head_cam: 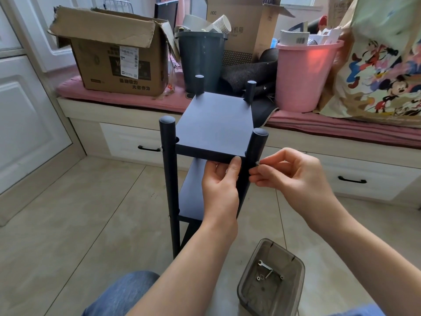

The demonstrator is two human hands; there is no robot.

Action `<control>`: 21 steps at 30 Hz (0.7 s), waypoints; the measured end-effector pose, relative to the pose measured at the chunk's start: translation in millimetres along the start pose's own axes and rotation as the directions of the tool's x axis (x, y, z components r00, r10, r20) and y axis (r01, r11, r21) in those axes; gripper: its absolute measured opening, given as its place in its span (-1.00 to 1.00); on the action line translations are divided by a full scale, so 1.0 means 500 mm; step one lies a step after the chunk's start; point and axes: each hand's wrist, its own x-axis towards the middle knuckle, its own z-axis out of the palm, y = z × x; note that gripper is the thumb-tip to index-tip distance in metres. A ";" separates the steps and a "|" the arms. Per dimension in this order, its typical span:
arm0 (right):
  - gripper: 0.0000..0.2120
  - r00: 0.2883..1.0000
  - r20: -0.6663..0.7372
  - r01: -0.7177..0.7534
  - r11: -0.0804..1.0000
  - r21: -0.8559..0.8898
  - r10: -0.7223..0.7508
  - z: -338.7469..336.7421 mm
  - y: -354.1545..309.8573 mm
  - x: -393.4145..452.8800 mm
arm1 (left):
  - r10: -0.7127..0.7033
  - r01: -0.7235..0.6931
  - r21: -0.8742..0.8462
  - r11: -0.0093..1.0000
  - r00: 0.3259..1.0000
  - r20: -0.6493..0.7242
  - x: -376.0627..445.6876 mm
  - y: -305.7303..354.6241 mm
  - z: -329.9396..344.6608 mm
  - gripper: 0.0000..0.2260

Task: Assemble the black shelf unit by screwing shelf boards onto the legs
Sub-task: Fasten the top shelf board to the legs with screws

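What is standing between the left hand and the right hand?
In the head view, the near right leg of the black shelf stands between the left hand and the right hand, which pinches a small screw.

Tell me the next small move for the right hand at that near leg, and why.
Probably push the small screw into the near right leg and start turning it. The right hand pinches it right against the leg at the level of the top board, while the left hand steadies that board's front edge.
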 end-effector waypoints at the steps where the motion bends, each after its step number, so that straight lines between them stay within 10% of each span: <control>1: -0.97 1.000 0.001 0.030 0.999 -0.039 -0.030 0.001 0.001 0.001 | -0.001 0.001 0.001 1.000 1.000 0.000 -0.001 0.000 0.000 -0.88; 21: -0.90 0.971 0.089 -0.236 0.945 0.228 0.222 -0.002 -0.009 -0.005 | 0.022 -0.022 0.010 1.000 1.000 -0.003 0.002 -0.003 -0.003 -0.89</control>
